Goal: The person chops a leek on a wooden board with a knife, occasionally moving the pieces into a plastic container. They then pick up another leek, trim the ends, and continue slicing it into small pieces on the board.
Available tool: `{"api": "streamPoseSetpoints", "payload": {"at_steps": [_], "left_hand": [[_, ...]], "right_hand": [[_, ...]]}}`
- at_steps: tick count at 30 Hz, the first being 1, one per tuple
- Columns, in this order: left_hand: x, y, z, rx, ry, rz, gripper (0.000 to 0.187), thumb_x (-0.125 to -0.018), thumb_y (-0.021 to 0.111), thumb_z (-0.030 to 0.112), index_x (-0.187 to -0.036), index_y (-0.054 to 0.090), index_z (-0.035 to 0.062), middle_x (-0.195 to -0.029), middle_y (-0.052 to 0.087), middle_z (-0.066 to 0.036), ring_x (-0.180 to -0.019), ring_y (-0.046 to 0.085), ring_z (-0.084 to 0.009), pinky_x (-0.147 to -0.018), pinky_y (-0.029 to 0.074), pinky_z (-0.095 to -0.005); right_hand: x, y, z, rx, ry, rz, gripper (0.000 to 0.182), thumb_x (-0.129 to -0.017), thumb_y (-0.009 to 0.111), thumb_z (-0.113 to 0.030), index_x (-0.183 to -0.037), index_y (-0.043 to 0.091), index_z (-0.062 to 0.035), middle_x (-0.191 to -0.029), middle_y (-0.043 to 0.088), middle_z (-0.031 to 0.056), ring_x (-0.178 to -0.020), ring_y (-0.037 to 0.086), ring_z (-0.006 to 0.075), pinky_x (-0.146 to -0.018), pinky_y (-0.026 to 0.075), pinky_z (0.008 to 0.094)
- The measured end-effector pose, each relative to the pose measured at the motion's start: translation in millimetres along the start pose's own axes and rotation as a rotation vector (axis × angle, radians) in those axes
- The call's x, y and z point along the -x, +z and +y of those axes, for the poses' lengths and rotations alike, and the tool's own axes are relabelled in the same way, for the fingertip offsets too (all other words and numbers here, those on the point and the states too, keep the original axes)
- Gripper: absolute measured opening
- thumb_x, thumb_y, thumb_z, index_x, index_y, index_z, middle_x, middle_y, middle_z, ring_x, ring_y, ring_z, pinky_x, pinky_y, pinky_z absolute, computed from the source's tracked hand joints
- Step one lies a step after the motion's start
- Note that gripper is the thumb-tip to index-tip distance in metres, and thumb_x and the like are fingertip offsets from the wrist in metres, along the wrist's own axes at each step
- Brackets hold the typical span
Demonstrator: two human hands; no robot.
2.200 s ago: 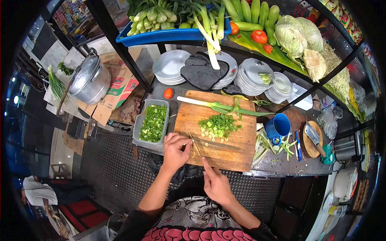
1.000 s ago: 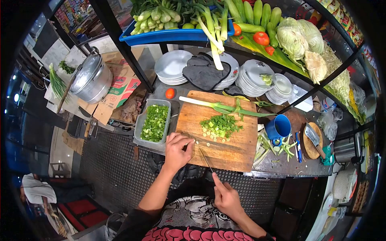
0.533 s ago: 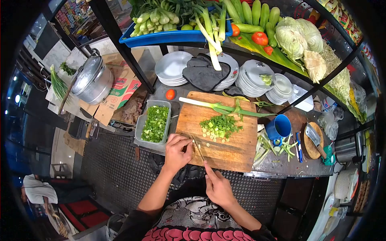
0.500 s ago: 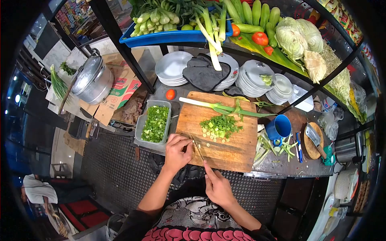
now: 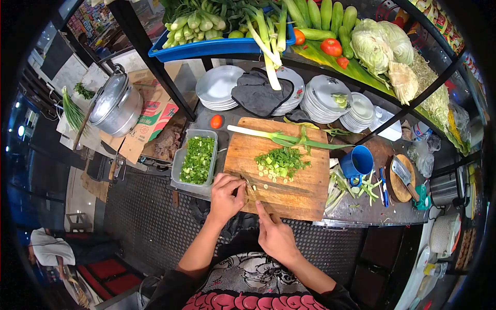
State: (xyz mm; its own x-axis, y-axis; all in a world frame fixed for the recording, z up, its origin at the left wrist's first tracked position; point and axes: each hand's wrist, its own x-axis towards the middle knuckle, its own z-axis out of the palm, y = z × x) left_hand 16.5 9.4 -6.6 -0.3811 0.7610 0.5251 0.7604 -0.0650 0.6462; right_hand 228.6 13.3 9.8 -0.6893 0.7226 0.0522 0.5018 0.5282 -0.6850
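My right hand grips a thin knife, its index finger stretched along the back of the blade. The blade reaches over the lower left of the wooden cutting board. At the board's left edge my left hand is closed in a pinch beside the blade; what its fingertips hold is hidden. Small pale slices lie near the blade. Above them sits a heap of chopped greens, and a long leek lies across the top of the board.
Left of the board stands a plastic tub of chopped greens, with a tomato behind it. A blue mug, trimmings and a cleaver on a round block are at right. Stacked plates stand behind, under the vegetable shelf.
My right hand and the knife have shifted slightly left, toward my left hand. The left hand keeps its pinch; the whole view has moved a little.
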Motion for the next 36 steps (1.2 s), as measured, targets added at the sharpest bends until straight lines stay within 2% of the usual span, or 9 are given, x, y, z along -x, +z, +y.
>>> {"api": "streamPoseSetpoints", "payload": {"at_steps": [4, 8, 17, 20, 26, 29, 32, 36], "left_hand": [[0.3, -1.6, 0.1, 0.023, -0.032, -0.018, 0.014, -0.077, 0.083, -0.005, -0.090, 0.081, 0.0001, -0.091, 0.078, -0.012, -0.085, 0.069, -0.0306, -0.079, 0.056, -0.0396], [-0.8, -5.3, 0.2, 0.070, -0.063, -0.027, 0.014, -0.077, 0.084, -0.005, -0.089, 0.082, 0.0008, -0.092, 0.079, -0.012, -0.083, 0.069, -0.0302, -0.078, 0.056, -0.0394], [-0.5, -6.2, 1.8, 0.014, -0.042, -0.007, 0.014, -0.076, 0.083, -0.005, -0.090, 0.082, 0.0006, -0.088, 0.077, -0.011, -0.086, 0.066, -0.0297, -0.079, 0.055, -0.0391], [-0.3, -5.2, 3.2, 0.016, -0.049, 0.004, 0.010, -0.079, 0.079, -0.004, -0.088, 0.081, 0.0004, -0.087, 0.075, -0.011, -0.087, 0.066, -0.0314, -0.080, 0.055, -0.0399], [1.6, -3.7, 1.2, 0.015, -0.050, -0.001, 0.012, -0.078, 0.081, -0.005, -0.089, 0.081, -0.0010, -0.088, 0.076, -0.012, -0.088, 0.066, -0.0316, -0.080, 0.055, -0.0402], [0.9, -3.8, 1.7, 0.011, -0.050, -0.002, 0.011, -0.079, 0.079, -0.004, -0.089, 0.080, 0.0001, -0.089, 0.074, -0.011, -0.089, 0.066, -0.0326, -0.082, 0.055, -0.0411], [0.8, -2.8, 1.2, 0.010, -0.047, 0.004, 0.012, -0.079, 0.079, -0.004, -0.090, 0.080, 0.0002, -0.089, 0.074, -0.012, -0.089, 0.065, -0.0329, -0.082, 0.055, -0.0413], [1.4, -2.7, 1.3, 0.013, -0.051, 0.000, 0.012, -0.079, 0.080, -0.004, -0.090, 0.080, 0.0004, -0.088, 0.073, -0.012, -0.089, 0.065, -0.0329, -0.082, 0.055, -0.0416]], "right_hand": [[35.8, -19.5, -1.4, -0.006, 0.069, -0.054, 0.070, -0.096, 0.065, -0.008, -0.163, 0.046, -0.0151, -0.085, 0.067, 0.0258, -0.061, 0.068, 0.0421, -0.060, 0.058, 0.0499], [53.7, -35.2, 1.2, -0.238, 0.152, -0.009, 0.060, -0.099, 0.065, -0.007, -0.157, 0.056, -0.0146, -0.073, 0.061, 0.0193, -0.057, 0.065, 0.0370, -0.058, 0.053, 0.0481], [26.4, -17.0, -2.9, -0.135, 0.088, -0.061, 0.069, -0.101, 0.061, -0.013, -0.166, 0.040, -0.0220, -0.085, 0.064, 0.0219, -0.065, 0.066, 0.0446, -0.063, 0.057, 0.0549], [23.3, -12.0, -1.8, -0.103, 0.080, -0.061, 0.070, -0.100, 0.062, -0.013, -0.166, 0.040, -0.0205, -0.084, 0.064, 0.0219, -0.065, 0.066, 0.0444, -0.063, 0.058, 0.0544], [13.5, -9.2, -3.3, -0.055, 0.058, -0.077, 0.072, -0.098, 0.061, -0.012, -0.167, 0.039, -0.0166, -0.093, 0.066, 0.0263, -0.068, 0.069, 0.0449, -0.065, 0.060, 0.0542], [-0.4, -13.2, -11.6, -0.057, 0.082, -0.115, 0.067, -0.100, 0.059, -0.007, -0.164, 0.042, -0.0125, -0.099, 0.068, 0.0324, -0.078, 0.070, 0.0501, -0.075, 0.060, 0.0547], [-8.9, -5.3, -9.4, -0.010, 0.036, -0.071, 0.068, -0.099, 0.060, -0.007, -0.164, 0.042, -0.0116, -0.103, 0.069, 0.0333, -0.080, 0.071, 0.0499, -0.074, 0.061, 0.0539], [3.4, -7.3, -7.8, -0.017, 0.034, -0.056, 0.069, -0.098, 0.062, -0.007, -0.164, 0.043, -0.0108, -0.096, 0.069, 0.0298, -0.074, 0.070, 0.0463, -0.067, 0.060, 0.0517]]}}
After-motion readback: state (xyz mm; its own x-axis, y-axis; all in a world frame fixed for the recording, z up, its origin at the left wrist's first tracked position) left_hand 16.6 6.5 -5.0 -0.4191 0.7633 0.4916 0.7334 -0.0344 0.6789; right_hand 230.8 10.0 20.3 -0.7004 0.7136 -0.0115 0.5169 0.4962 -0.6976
